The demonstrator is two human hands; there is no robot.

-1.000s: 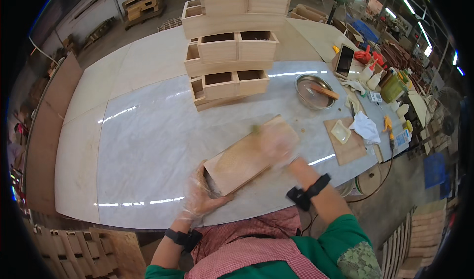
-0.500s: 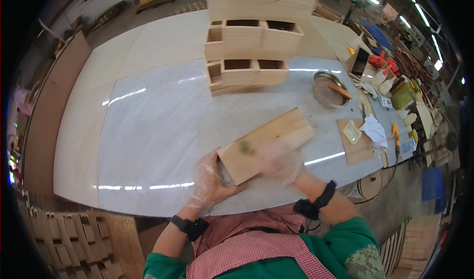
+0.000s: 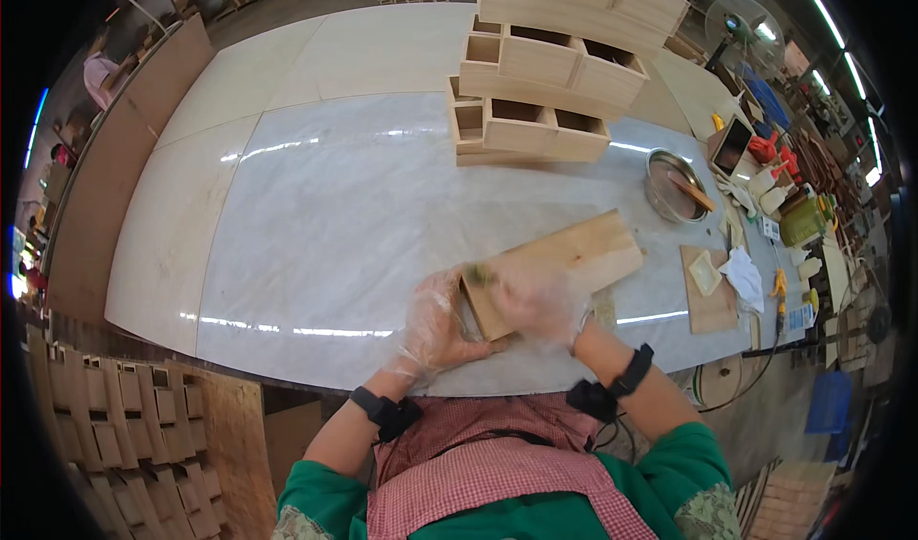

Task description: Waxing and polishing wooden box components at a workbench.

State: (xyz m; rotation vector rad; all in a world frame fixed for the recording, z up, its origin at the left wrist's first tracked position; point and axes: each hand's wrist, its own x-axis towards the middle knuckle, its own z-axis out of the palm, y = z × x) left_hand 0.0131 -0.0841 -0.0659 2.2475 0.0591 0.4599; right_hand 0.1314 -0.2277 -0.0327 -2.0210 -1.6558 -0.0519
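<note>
A long, pale wooden box point(image 3: 598, 248) lies at a slant on the table in front of me, its smooth broad face up. My left hand point(image 3: 440, 325), in a clear plastic glove, grips the box's near left end, with the thumb along the lower edge and the fingers at the upper corner. Over the left part of that face is my right hand point(image 3: 545, 296), also gloved and smeared by motion. A small greenish thing point(image 3: 480, 274) shows at its fingertips against the wood; its kind is too blurred to tell.
Stacked wooden drawer units point(image 3: 545, 124) stand at the back. To the right are a metal bowl point(image 3: 662, 196) with a wooden-handled tool, a board point(image 3: 703, 315) bearing a small pale dish point(image 3: 706, 274), a white cloth point(image 3: 743, 277) and several bottles. A person point(image 3: 100, 76) is at the far left.
The whole view has shifted, so the table's things appear farther right. My right hand stays over the box's left part, blurred in both frames; my left hand keeps its grip on the end.
</note>
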